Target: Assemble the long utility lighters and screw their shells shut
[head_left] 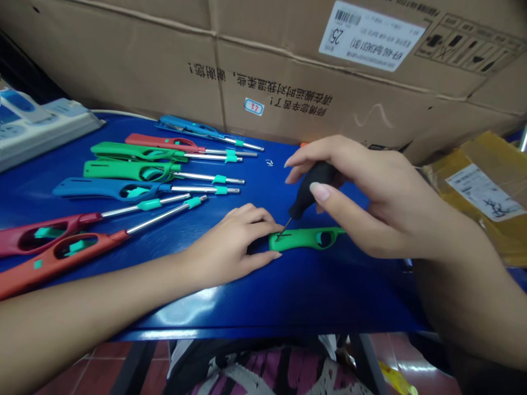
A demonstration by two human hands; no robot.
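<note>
A green long-nosed lighter (pixel 302 239) lies flat on the blue tabletop (pixel 247 296) in front of me. Pinched at its left end between thumb and fingers of my left hand (pixel 242 241), it rests against the table. A black-handled screwdriver (pixel 315 186) is held in my right hand (pixel 366 197), tilted, with its thin shaft pointing down and left. The screwdriver's tip meets the lighter's handle near a slot at the left end. My right hand hides the lighter's nozzle end.
Several lighters lie at the left, including a blue lighter (pixel 107 188), a red lighter (pixel 162 142) and an orange lighter (pixel 61 260). A white power strip (pixel 53 131) sits at far left. Behind stands a large cardboard box (pixel 164 66); a taped smaller box (pixel 461 164) is at right.
</note>
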